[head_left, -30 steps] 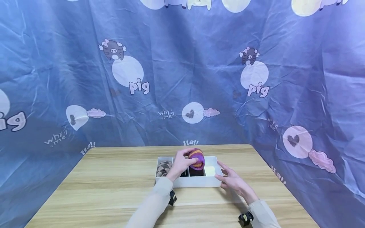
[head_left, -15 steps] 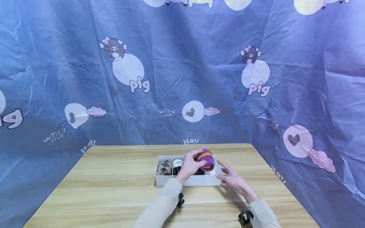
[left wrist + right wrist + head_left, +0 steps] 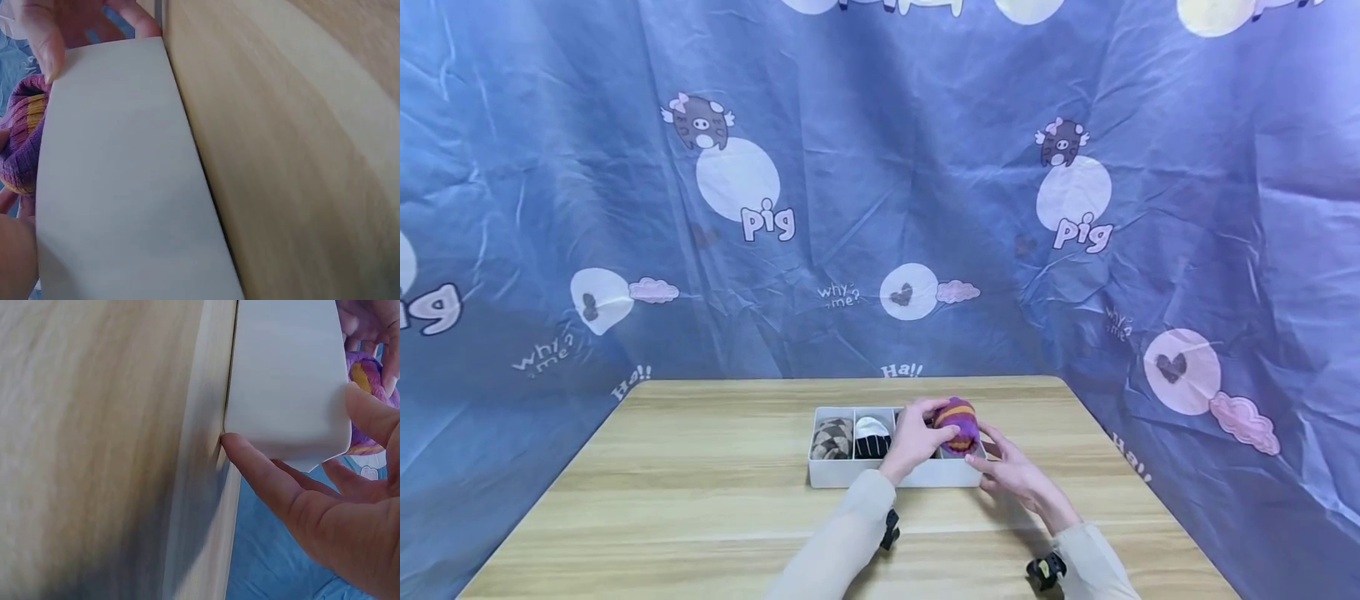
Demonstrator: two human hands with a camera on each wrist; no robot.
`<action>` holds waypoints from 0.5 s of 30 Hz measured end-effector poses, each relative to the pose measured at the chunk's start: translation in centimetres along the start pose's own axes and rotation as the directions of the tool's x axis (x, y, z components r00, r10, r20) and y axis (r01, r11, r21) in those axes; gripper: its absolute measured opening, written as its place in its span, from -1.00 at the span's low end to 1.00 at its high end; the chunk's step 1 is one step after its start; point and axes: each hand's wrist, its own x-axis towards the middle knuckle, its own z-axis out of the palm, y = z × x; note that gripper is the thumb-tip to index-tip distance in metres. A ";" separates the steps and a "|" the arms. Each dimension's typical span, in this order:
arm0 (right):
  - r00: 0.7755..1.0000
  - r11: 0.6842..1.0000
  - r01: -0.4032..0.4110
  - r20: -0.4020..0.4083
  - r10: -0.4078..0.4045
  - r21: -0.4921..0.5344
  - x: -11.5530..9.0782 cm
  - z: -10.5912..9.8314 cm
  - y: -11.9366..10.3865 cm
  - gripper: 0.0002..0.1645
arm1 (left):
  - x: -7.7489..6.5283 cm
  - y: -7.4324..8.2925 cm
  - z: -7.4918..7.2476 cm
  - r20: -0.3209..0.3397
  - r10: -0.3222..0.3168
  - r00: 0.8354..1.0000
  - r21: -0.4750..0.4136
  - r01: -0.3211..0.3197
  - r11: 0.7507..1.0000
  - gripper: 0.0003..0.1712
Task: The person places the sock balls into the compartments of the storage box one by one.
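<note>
A rolled sock (image 3: 959,423), purple with orange stripes, is pinched in my left hand (image 3: 913,437) over the rightmost compartment of a white divided box (image 3: 880,476). In the left wrist view the sock (image 3: 24,134) shows at the box's top edge. My right hand (image 3: 1017,477) holds the box's right end, thumb on the front near the rim. The right wrist view has its index fingertip at the lower corner of the box (image 3: 287,375). A grey-brown checkered rolled sock (image 3: 832,439) fills the leftmost compartment, with a black-and-white one (image 3: 872,439) beside it. My left hand mostly hides a dark item in the third compartment.
The box stands on a light wood-grain table (image 3: 685,483), towards its back edge. Behind and to the right hangs a blue curtain (image 3: 850,192) printed with pigs. A black strap device (image 3: 1045,572) sits on my right wrist.
My left hand has carried the purple-and-orange sock rightward from over the third compartment to the rightmost one and slightly lower. The black-and-white sock has come into view. My right hand stays at the box's end.
</note>
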 end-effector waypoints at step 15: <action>1.000 1.000 0.010 0.005 -0.010 -0.015 0.0 -0.1 0.2 -0.04 | -0.3 0.1 1.0 0.026 0.040 0.999 0.134 -0.044 0.990 -0.48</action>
